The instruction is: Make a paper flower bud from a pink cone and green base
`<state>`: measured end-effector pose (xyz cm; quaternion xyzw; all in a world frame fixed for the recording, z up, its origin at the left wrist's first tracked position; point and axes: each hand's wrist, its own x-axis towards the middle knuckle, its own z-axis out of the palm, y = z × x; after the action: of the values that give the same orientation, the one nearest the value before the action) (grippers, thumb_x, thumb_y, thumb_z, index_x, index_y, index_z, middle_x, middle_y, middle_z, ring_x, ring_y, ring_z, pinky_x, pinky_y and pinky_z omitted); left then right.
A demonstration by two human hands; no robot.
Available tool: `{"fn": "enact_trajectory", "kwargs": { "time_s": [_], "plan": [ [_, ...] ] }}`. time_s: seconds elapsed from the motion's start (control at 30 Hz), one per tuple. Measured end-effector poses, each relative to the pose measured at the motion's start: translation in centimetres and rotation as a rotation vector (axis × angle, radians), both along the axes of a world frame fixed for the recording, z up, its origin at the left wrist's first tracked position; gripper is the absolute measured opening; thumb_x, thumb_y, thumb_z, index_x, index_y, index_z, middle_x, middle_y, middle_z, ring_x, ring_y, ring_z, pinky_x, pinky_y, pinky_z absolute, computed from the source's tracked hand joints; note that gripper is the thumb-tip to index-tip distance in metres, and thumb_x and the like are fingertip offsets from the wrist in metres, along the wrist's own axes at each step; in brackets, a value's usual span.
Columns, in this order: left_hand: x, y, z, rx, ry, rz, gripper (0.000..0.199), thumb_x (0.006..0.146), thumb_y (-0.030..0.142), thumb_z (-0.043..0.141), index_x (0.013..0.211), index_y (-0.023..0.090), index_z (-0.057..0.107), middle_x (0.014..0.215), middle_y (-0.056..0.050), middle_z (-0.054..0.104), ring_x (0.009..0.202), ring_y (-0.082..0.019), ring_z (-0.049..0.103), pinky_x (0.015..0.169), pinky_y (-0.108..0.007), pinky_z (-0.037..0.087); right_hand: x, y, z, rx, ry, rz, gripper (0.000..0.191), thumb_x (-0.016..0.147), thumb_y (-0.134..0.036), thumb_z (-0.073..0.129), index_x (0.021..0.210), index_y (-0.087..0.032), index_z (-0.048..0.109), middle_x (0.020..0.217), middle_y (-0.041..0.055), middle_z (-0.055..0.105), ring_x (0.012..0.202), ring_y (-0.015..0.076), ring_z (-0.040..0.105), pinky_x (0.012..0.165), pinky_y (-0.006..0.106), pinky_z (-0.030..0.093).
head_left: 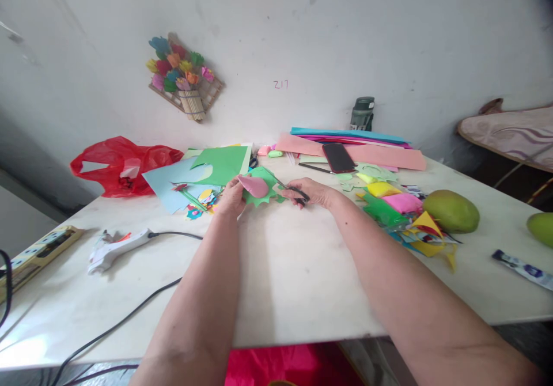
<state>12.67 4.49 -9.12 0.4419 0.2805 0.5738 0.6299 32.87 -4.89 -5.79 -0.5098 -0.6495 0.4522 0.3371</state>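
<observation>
Near the middle of the table my left hand (233, 197) is closed on the left side of a green paper (261, 197) with a jagged lower edge. A pink teardrop-shaped piece (254, 186) lies over that paper, next to my fingers. My right hand (311, 192) is wrapped round the black handles of a pair of scissors (297, 195). The scissor blades point left and meet the right part of the green paper. Whether the blades are apart is too small to tell.
A white glue gun (116, 250) and a power strip (41, 256) lie left, with black cables across the table. A red bag (123, 167) and paper sheets (224, 164) stand behind. Right are a phone (339, 158), paper scraps (427, 233) and a green fruit (451, 211).
</observation>
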Motion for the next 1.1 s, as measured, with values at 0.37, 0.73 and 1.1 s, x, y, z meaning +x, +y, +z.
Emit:
{"fn": "enact_trajectory", "kwargs": {
  "time_s": [0.37, 0.73, 1.1],
  "plan": [
    [0.03, -0.09, 0.16, -0.007, -0.018, 0.009, 0.026, 0.048, 0.022, 0.08, 0.064, 0.015, 0.061, 0.061, 0.001, 0.063, 0.054, -0.01, 0.055, 0.056, -0.021, 0.045, 0.24, 0.19, -0.33, 0.016, -0.03, 0.032, 0.037, 0.077, -0.05, 0.061, 0.073, -0.014, 0.057, 0.055, -0.0017, 0.051, 0.041, 0.0062, 0.044, 0.038, 0.019, 0.034],
    [-0.11, -0.33, 0.39, -0.017, 0.014, 0.021, 0.025, 0.048, 0.02, 0.079, 0.063, 0.017, 0.06, 0.059, 0.0, 0.061, 0.055, -0.011, 0.054, 0.055, -0.023, 0.045, -0.1, 0.0, 0.03, -0.038, 0.009, 0.02, 0.026, 0.073, -0.038, 0.064, 0.066, -0.014, 0.055, 0.048, -0.0037, 0.045, 0.038, 0.006, 0.039, 0.036, 0.02, 0.03],
    [-0.16, -0.93, 0.93, -0.043, 0.02, 0.012, 0.031, 0.049, 0.022, 0.08, 0.065, 0.017, 0.054, 0.055, 0.005, 0.055, 0.054, -0.008, 0.05, 0.056, -0.021, 0.042, 0.58, 0.21, -0.43, -0.031, -0.033, 0.082, 0.026, 0.071, -0.039, 0.063, 0.067, -0.014, 0.056, 0.047, -0.0048, 0.045, 0.038, 0.0057, 0.038, 0.038, 0.02, 0.027]
  ]
}}
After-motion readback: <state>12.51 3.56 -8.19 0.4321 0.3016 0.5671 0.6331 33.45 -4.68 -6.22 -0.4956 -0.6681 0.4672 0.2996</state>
